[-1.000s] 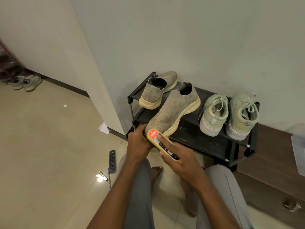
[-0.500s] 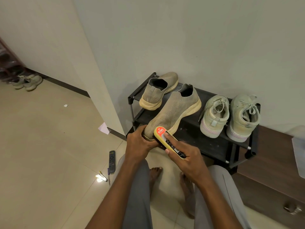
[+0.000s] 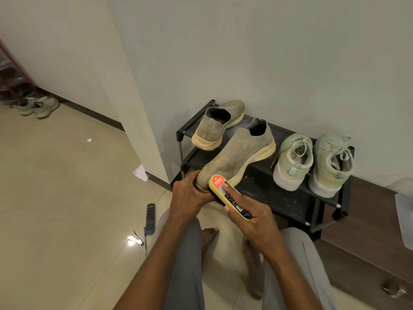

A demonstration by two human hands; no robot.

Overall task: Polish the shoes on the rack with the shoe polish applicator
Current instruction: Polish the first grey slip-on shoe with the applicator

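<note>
A tan knit slip-on shoe [image 3: 237, 157] lies slantwise, heel on the black shoe rack [image 3: 279, 193], toe past its front edge. A yellow shoe polish applicator [image 3: 228, 195] with an orange label touches the toe. Its mate [image 3: 218, 125] and two pale green lace-up sneakers [image 3: 312, 164] sit on the rack.

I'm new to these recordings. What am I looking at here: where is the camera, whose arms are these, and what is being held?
There is no machine. A person wears one wide-angle camera on the head, looking forward and down, so the arms are their own.

The left hand grips the toe of a tan slip-on shoe, whose heel end rests on the black shoe rack. The right hand holds the shoe polish applicator, a yellow bar with an orange label, forefinger laid along it, at the shoe's toe.

Also on the rack: the matching slip-on and a pale laced pair. On the floor lie a remote control and another pair of shoes far off.
</note>
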